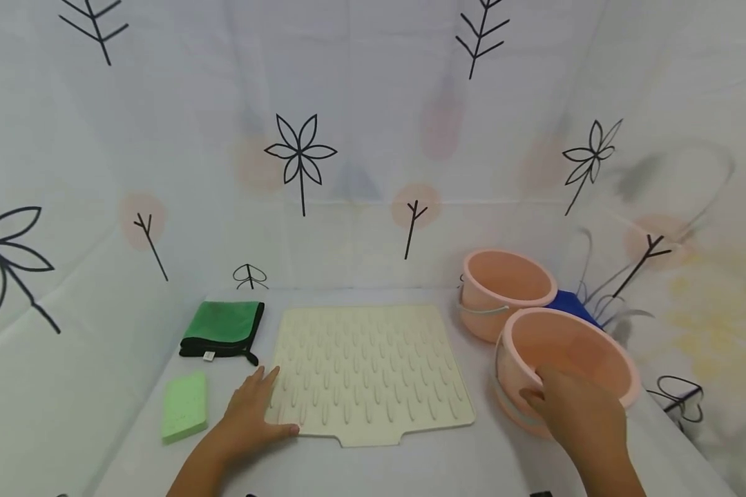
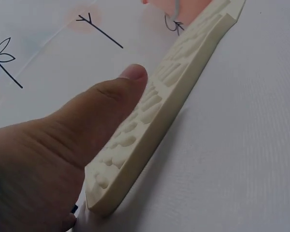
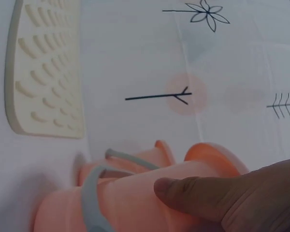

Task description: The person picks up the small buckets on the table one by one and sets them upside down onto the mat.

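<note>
Appears barely begun: grips near bucket (image 1: 568,345) with right hand (image 1: 584,417), touches ribbed board (image 1: 367,373) with spread left hand (image 1: 247,416); leaves green block (image 1: 185,406) and folded cloth (image 1: 225,323) untouched.

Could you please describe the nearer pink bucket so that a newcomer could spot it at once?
Find the big cream board on the white tabletop, then look just to its right. You want the nearer pink bucket: unlike the farther pink bucket behind it, it has the right hand gripping its rim.
</note>
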Action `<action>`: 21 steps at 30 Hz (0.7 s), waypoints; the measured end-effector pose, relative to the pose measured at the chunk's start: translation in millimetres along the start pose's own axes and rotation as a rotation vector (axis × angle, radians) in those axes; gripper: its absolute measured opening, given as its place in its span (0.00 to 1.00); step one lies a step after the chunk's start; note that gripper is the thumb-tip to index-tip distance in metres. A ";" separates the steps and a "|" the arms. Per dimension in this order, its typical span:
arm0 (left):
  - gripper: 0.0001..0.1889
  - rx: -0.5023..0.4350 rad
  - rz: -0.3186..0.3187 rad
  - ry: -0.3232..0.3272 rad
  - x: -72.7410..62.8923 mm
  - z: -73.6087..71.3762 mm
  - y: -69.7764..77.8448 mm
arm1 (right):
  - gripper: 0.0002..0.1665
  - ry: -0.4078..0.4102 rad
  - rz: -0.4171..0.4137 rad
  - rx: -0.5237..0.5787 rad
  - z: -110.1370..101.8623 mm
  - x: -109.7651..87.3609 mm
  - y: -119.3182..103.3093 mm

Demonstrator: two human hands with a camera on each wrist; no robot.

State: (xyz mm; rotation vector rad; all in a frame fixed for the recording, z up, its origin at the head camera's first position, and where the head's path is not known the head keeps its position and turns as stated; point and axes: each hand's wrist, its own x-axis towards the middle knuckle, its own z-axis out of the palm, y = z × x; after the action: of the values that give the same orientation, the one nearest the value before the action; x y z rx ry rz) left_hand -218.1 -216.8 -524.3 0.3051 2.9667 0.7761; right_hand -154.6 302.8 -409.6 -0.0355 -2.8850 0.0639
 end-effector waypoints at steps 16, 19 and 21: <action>0.70 0.061 -0.014 -0.063 -1.4 -1.3 -8.0 | 0.30 0.119 -0.038 -0.065 3.3 -0.9 -0.7; 0.69 0.074 -0.009 -0.065 -1.2 -1.7 -7.1 | 0.33 0.195 -0.051 -0.038 4.4 -5.8 0.2; 0.69 0.080 -0.003 -0.066 -0.3 -1.5 -6.3 | 0.34 0.220 -0.049 -0.021 3.3 -8.4 -0.4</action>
State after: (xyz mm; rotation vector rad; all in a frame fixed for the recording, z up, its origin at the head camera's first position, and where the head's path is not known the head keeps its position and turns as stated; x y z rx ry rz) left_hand -219.1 -223.0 -526.1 0.3231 2.9405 0.6357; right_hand -147.3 302.0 -414.9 0.0235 -2.6655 0.0197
